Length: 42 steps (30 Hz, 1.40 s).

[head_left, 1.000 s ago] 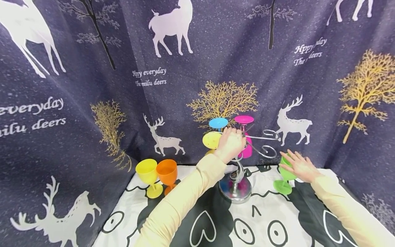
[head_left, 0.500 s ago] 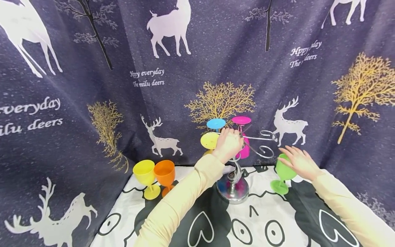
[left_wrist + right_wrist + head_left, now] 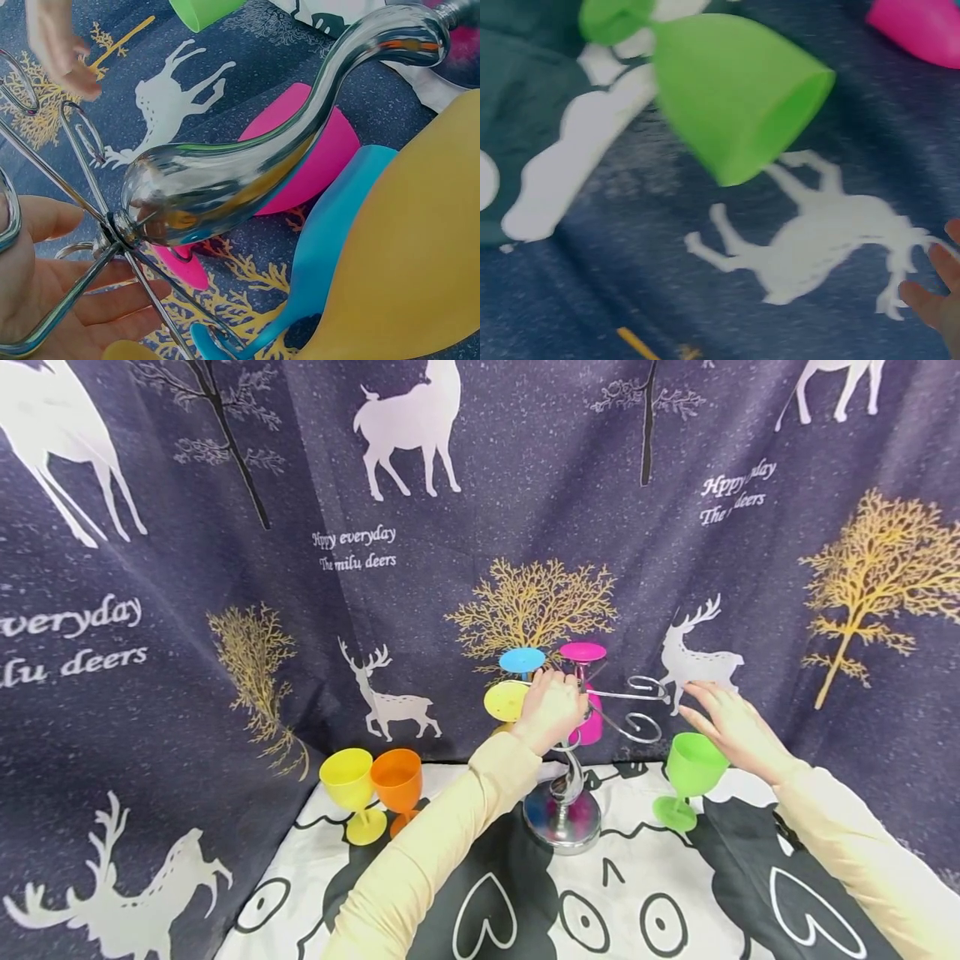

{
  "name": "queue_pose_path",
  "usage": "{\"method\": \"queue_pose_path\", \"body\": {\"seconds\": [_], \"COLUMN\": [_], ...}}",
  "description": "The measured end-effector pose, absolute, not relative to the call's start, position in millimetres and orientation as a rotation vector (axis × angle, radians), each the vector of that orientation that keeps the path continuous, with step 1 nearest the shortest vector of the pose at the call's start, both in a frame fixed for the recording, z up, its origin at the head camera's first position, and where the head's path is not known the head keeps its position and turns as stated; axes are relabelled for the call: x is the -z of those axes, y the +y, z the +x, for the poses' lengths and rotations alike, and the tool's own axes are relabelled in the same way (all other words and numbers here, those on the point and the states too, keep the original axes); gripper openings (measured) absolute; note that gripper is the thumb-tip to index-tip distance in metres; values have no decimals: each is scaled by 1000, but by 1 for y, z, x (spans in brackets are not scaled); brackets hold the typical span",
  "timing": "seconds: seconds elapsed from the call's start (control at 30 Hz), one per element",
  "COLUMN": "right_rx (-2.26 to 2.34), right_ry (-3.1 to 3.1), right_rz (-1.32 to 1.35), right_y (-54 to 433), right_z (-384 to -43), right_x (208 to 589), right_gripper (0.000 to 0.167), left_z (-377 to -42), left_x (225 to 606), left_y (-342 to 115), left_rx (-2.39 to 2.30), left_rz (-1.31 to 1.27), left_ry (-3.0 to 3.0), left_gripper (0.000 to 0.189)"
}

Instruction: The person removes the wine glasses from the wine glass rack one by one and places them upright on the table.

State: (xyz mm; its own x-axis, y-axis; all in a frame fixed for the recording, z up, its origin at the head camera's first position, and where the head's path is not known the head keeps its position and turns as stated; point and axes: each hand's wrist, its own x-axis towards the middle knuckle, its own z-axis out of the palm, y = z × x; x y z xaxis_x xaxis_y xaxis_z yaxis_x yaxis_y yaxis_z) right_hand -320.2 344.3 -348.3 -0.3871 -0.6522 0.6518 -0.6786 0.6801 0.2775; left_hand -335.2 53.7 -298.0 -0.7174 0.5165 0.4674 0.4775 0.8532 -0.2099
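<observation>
A silver metal wine glass rack (image 3: 564, 814) stands on the patterned cloth, with curled wire arms at its top. My left hand (image 3: 553, 706) grips the rack's top, its fingers around the hub (image 3: 116, 229) where the arms meet. Upside down on the arms hang a blue goblet (image 3: 522, 659), a pink goblet (image 3: 582, 652) and a yellow goblet (image 3: 506, 701). My right hand (image 3: 738, 727) is held above and apart from an upright green goblet (image 3: 693, 766), holding nothing. In the right wrist view, its fingertips (image 3: 922, 300) show at the right edge.
A yellow goblet (image 3: 350, 778) and an orange goblet (image 3: 399, 780) stand upright side by side left of the rack. Behind everything hangs a dark curtain (image 3: 480, 527) printed with deer and trees. Two curled wire arms (image 3: 637, 727) of the rack reach toward the right.
My right hand has risen off the green goblet, which stays standing where it was. The left hand keeps its hold on the rack. The head view has shifted slightly.
</observation>
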Motion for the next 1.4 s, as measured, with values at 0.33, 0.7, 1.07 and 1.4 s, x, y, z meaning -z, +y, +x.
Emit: {"method": "queue_pose_path", "body": {"seconds": [0.33,0.7,1.07,1.4], "right_rx": [-388,-389,-394,-334], "right_ry": [-2320,-2311,-2332,-2404], "right_rz": [753,848,883,936], "right_y": [310,281,263,244], "right_z": [-310,-307,-308,-316], "right_x": [305,286,283,287], "right_gripper": [40,45,49,49], "left_z": [-333,-327,-322,-327], "left_x": [293,286,273,279], "left_y": [52,42,13,-13], "left_rx": [-20,23,50,46], "left_rz": [-728,-745,-708,-711], "left_ry": [-2573,-2491,-2506,-2567], "left_gripper": [37,35,36,40]}}
